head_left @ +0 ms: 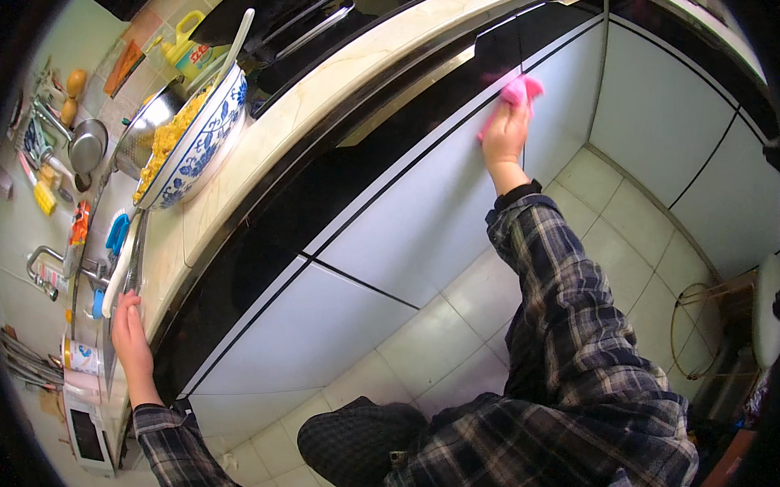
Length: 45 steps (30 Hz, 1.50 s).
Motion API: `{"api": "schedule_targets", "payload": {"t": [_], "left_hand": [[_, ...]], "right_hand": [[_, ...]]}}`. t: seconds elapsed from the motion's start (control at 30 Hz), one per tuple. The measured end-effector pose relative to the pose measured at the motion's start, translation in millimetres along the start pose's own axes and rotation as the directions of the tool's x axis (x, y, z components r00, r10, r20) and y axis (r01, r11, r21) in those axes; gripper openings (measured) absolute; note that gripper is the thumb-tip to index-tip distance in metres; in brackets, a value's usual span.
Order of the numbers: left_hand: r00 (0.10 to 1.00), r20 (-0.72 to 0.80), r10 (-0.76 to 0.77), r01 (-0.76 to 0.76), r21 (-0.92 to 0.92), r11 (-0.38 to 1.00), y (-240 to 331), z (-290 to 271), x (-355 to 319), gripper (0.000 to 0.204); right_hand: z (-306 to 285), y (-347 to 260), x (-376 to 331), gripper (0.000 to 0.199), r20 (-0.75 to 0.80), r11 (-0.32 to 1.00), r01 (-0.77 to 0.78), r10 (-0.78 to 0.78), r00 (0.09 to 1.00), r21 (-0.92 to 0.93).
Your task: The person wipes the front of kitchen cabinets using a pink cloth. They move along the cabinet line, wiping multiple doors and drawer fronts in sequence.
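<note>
Stretched far forward, my right hand [506,143] is closed on a pink cloth [523,90]. The cloth presses against the pale cabinet front [423,207], near the dark strip along its upper edge. My left hand [131,343] lies on the counter edge beside the sink, its fingers extended and nothing visible in it. A blue-and-white patterned bowl [203,156] of yellow food, with a pale-handled utensil [240,41] in it, stands on the counter ahead of that hand.
Beyond the bowl are a metal colander [150,123], a yellow bottle [188,48] and a black stove [311,29]. A faucet [52,267] rises by the sink. White cabinets [662,101] turn the corner at right. A stool-like seat [769,305] stands on the tiled floor [633,233].
</note>
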<state>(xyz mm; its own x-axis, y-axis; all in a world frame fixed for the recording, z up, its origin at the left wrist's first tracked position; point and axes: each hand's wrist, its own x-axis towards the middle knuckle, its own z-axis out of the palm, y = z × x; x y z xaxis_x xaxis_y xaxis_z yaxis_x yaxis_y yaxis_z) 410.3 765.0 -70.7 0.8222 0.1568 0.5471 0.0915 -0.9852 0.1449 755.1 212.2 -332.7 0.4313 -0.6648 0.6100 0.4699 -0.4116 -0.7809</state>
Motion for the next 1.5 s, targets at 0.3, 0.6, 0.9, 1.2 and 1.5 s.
{"api": "schedule_targets", "payload": {"t": [0.3, 0.6, 0.9, 1.2, 1.5], "left_hand": [[1.000, 0.017, -0.013, 0.013, -0.016, 1.000, 3, -1, 0, 0.025], [1.000, 0.001, -0.030, 0.030, -0.026, 0.999, -1, 0, 0, 0.025], [1.000, 0.003, -0.004, 0.005, -0.039, 0.999, 6, -2, -2, 0.024], [0.999, 0.003, -0.037, 0.037, -0.004, 0.999, 10, -1, -1, 0.025], [0.999, -0.005, -0.038, 0.037, -0.022, 0.999, 18, -1, -2, 0.025]], "right_hand": [[7, 6, 33, 0.032, 0.003, 0.825, -0.448, 0.476, 0.879, 0.345], [3, -54, 42, 0.039, -0.003, 0.969, 0.193, -0.195, 0.981, 0.153], [6, -39, 71, 0.037, -0.003, 0.963, 0.131, -0.134, 0.991, 0.234], [5, -37, 50, 0.042, 0.027, 0.977, -0.156, 0.153, 0.988, 0.145], [8, -77, -11, 0.047, 0.066, 0.925, 0.325, -0.344, 0.937, 0.199]]}}
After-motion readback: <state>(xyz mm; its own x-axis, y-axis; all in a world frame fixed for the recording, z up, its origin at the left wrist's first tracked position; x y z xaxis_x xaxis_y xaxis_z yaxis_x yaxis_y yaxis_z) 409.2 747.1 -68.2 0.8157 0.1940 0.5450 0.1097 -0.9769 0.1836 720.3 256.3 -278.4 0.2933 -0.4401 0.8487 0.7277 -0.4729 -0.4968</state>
